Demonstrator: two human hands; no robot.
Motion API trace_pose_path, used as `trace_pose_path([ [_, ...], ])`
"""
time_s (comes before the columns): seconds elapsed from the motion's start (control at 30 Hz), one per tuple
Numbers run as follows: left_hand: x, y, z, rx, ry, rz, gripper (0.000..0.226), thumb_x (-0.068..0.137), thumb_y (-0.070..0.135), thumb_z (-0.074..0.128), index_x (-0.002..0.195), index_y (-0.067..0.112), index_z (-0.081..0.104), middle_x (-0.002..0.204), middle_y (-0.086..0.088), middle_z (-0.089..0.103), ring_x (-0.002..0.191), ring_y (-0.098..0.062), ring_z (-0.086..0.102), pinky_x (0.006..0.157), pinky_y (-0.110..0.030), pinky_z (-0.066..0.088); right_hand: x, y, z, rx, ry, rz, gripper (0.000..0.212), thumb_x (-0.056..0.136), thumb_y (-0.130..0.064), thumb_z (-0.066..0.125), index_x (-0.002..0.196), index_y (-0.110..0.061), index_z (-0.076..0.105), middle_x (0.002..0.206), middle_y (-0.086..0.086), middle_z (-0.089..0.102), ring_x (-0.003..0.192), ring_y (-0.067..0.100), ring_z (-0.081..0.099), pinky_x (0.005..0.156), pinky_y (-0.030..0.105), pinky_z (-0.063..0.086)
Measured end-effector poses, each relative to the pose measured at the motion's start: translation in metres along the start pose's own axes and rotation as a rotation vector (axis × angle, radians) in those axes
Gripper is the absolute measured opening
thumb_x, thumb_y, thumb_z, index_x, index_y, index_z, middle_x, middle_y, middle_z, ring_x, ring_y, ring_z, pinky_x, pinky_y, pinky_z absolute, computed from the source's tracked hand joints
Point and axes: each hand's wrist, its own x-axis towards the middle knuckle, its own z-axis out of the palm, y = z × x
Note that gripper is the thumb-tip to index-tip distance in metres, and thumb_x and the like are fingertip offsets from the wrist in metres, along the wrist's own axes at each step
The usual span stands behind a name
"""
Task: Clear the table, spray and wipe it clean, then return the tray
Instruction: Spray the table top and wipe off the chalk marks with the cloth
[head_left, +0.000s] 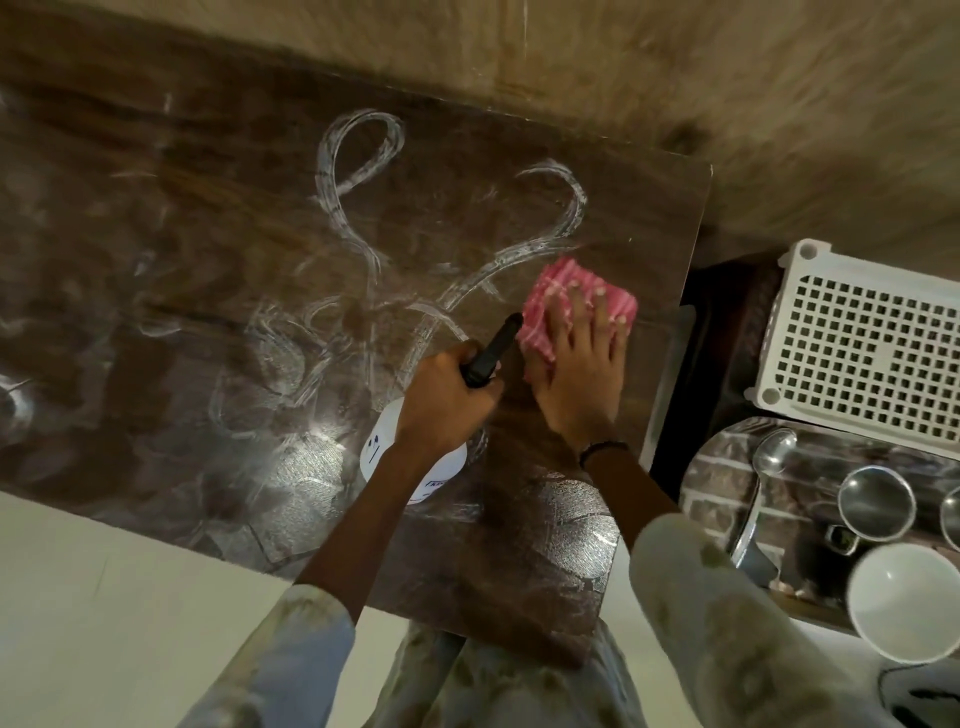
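Patterned sleeves reach from the near edge: the left hand (447, 397) is clenched round the black trigger head of a white spray bottle (410, 457) standing on the table (182, 218), while the right hand (579, 374), fingers straight, presses a pink cloth (571, 296) flat near the table's right edge. White cleaner streaks (363, 156) loop across the middle and far side, unwiped. Off to the right sits a steel tray (727, 457) with cups and a bowl; a wide wiping stroke leftward could probably knock the bottle over, and a rightward one could slip off the edge.
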Motion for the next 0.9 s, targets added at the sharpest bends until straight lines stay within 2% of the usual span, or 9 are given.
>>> trace_pose_path([
  [0.1,0.001,0.008,0.001,-0.007,-0.021,0.002,0.032,0.072,0.030,0.057,0.088,0.004,0.064,0.077,-0.024,0.064,0.066,-0.042,0.056,0.064,-0.050,0.051,-0.040,0.006,0.010,0.006,-0.017,-0.148,0.063,0.096,-0.054,0.035,0.152,-0.025,0.025,0.160,0.006,0.019,0.149,0.030,0.009,0.118,0.054,0.016],
  [0.17,0.004,0.010,0.002,-0.004,-0.032,0.004,0.024,0.075,0.027,0.059,0.089,0.008,0.065,0.077,-0.023,0.064,0.065,-0.040,0.056,0.064,-0.049,0.050,-0.055,0.027,0.012,-0.033,-0.028,-0.202,0.065,0.094,-0.056,0.036,0.152,-0.027,0.025,0.161,0.004,0.018,0.150,0.028,0.010,0.118,0.053,0.018],
  [0.27,0.013,0.013,0.002,0.027,-0.041,0.004,0.008,0.081,0.017,0.062,0.089,0.015,0.065,0.072,-0.016,0.065,0.056,-0.029,0.055,0.058,-0.041,0.048,-0.043,0.057,0.006,-0.071,0.010,-0.084,0.068,0.092,-0.057,0.035,0.151,-0.025,0.027,0.160,0.007,0.022,0.149,0.029,0.011,0.119,0.051,0.013],
  [0.37,0.024,0.017,0.006,0.024,-0.035,0.016,0.008,0.081,0.018,0.061,0.087,0.014,0.064,0.072,-0.017,0.065,0.059,-0.032,0.058,0.060,-0.044,0.050,-0.005,0.068,-0.007,-0.060,0.075,0.059,0.066,0.095,-0.054,0.034,0.151,-0.020,0.030,0.159,0.010,0.022,0.148,0.032,0.014,0.118,0.055,0.015],
  [0.47,0.032,0.021,0.010,0.014,-0.023,0.027,0.010,0.081,0.018,0.062,0.089,0.013,0.065,0.076,-0.018,0.067,0.066,-0.034,0.061,0.066,-0.049,0.054,0.034,0.055,-0.016,-0.027,0.073,0.159,0.067,0.097,-0.054,0.028,0.154,-0.021,0.018,0.162,0.009,0.014,0.149,0.034,0.008,0.118,0.057,0.011],
  [0.57,0.039,0.025,0.015,0.011,-0.015,0.034,0.012,0.079,0.020,0.063,0.089,0.013,0.067,0.079,-0.015,0.068,0.071,-0.031,0.063,0.070,-0.047,0.054,0.051,0.023,-0.011,0.014,0.046,0.231,0.068,0.097,-0.054,0.028,0.154,-0.023,0.011,0.162,0.010,0.007,0.149,0.035,0.001,0.119,0.059,0.004],
  [0.67,0.044,0.034,0.019,0.015,-0.029,0.043,0.002,0.075,0.021,0.062,0.076,0.021,0.063,0.066,-0.007,0.063,0.058,-0.023,0.057,0.055,-0.038,0.046,0.030,0.000,-0.005,0.076,0.042,0.037,0.063,0.096,-0.051,0.031,0.152,-0.022,0.023,0.160,0.010,0.018,0.149,0.035,0.008,0.119,0.057,0.006],
  [0.77,0.049,0.042,0.024,0.001,-0.042,0.040,0.014,0.073,0.021,0.062,0.063,0.026,0.053,0.052,0.004,0.049,0.042,-0.008,0.043,0.049,-0.025,0.032,-0.010,0.007,0.002,0.077,0.030,-0.162,0.062,0.095,-0.048,0.038,0.151,-0.023,0.025,0.159,0.007,0.024,0.149,0.031,0.012,0.118,0.056,0.018],
  [0.9,0.058,0.051,0.036,0.075,-0.084,0.067,0.008,0.077,0.018,0.065,0.083,0.014,0.063,0.062,-0.002,0.059,0.053,-0.016,0.053,0.051,-0.026,0.038,-0.027,0.053,0.004,-0.027,0.027,-0.198,0.067,0.093,-0.054,0.041,0.151,-0.027,0.024,0.160,0.004,0.018,0.149,0.025,0.007,0.121,0.047,0.009],
])
